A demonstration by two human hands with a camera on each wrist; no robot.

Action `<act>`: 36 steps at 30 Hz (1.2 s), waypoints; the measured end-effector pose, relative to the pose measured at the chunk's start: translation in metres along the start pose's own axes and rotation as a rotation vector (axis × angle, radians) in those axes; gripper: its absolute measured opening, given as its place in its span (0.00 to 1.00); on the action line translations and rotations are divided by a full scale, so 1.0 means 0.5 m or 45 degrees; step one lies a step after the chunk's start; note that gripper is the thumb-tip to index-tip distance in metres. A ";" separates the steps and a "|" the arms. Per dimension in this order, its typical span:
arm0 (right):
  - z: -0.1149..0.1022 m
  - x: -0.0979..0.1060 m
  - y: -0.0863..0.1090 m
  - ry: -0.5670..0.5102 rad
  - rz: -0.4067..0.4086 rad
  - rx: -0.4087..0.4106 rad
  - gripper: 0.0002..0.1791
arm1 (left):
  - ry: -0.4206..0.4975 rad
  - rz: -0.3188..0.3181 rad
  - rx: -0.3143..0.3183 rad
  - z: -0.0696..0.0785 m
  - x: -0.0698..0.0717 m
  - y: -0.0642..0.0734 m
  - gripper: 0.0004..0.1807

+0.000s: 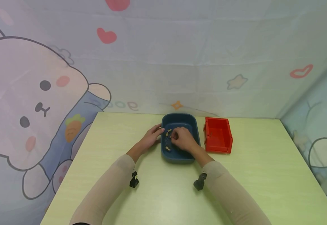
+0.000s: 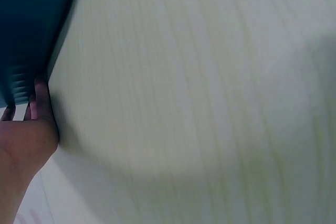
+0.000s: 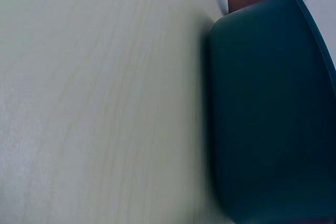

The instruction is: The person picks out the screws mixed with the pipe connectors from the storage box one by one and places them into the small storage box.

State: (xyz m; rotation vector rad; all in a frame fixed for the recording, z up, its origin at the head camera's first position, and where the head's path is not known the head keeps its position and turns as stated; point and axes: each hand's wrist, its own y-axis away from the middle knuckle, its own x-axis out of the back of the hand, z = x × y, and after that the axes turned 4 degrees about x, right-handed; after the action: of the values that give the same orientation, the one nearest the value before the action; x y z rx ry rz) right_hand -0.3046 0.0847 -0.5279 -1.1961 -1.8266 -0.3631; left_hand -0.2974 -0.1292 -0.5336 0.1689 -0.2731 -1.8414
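A dark blue tub (image 1: 177, 161) stands on the table with several small tan pieces (image 1: 167, 148) lying along its left side. Thin dark strips show among them. My left hand (image 1: 151, 137) holds the tub's left side, thumb at the rim and fingers along the outer wall; in the left wrist view those fingers (image 2: 43, 98) reach up the wall. Inside the tub, my right hand (image 1: 183, 139) has its fingers curled and pinches a small tan piece at the fingertips. The palm hides the tub's middle. The tub's near outer wall (image 3: 268, 108) fills much of the right wrist view.
A red open-front bin (image 1: 218, 148) stands just right of the tub. The pale yellow-green table (image 1: 264, 175) meets a cartoon-printed cloth (image 1: 163, 62) at its back edge. Both forearms wear light sleeves with black wrist cameras (image 1: 200, 182).
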 end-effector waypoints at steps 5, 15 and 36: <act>-0.003 0.000 0.000 -0.002 -0.004 0.007 0.04 | -0.002 -0.007 -0.008 0.001 0.001 0.002 0.32; -0.002 0.001 0.002 0.014 0.026 0.079 0.05 | 0.011 -0.018 -0.020 -0.004 0.002 -0.006 0.33; -0.006 0.000 0.003 0.030 0.021 0.082 0.04 | -0.017 0.011 -0.011 -0.003 0.000 -0.003 0.32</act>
State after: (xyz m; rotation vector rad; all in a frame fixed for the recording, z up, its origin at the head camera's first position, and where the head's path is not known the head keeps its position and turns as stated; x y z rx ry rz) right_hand -0.3020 0.0836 -0.5267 -1.1574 -1.7941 -0.3061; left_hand -0.2985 -0.1291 -0.5355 0.1497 -0.2747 -1.8352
